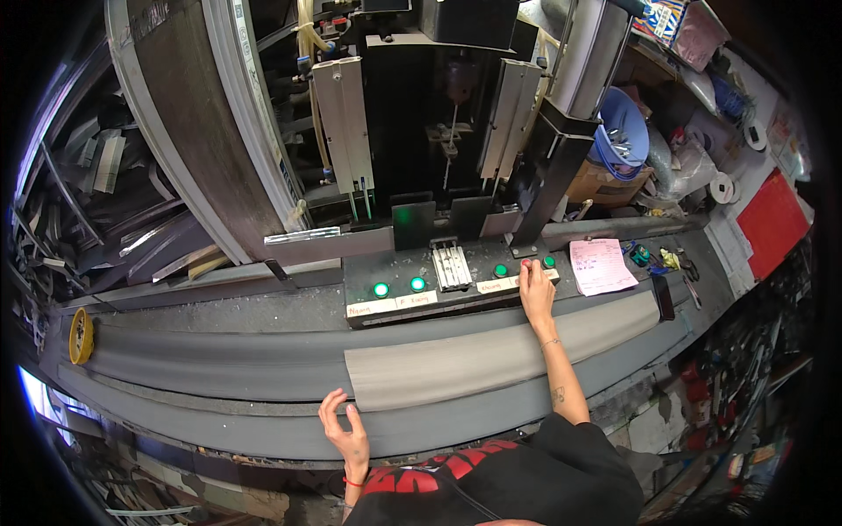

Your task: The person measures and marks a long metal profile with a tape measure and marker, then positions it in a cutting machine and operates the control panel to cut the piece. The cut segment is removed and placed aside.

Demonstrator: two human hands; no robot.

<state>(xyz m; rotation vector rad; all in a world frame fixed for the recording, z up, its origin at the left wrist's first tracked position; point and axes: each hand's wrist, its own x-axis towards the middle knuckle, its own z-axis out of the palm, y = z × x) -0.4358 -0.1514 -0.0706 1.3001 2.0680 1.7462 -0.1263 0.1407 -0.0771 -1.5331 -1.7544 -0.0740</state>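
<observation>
My right hand [535,294] reaches forward onto the black control panel [399,263] of a machine, its fingertips at the buttons on the panel's right end, beside a lit green button [548,261]. Three more green buttons [381,289] glow further left along the panel. My left hand [342,430] rests near the bench's front edge, fingers spread, touching the near corner of a long grey flat strip [456,359] that lies across the bench. It holds nothing.
A tall dark machine frame [456,131] with two upright metal guides stands behind the panel. A pink paper sheet [601,266] lies right of the panel. A yellow tape roll [81,336] sits far left. Clutter, a blue basin [623,131] and a red board [772,223] fill the right side.
</observation>
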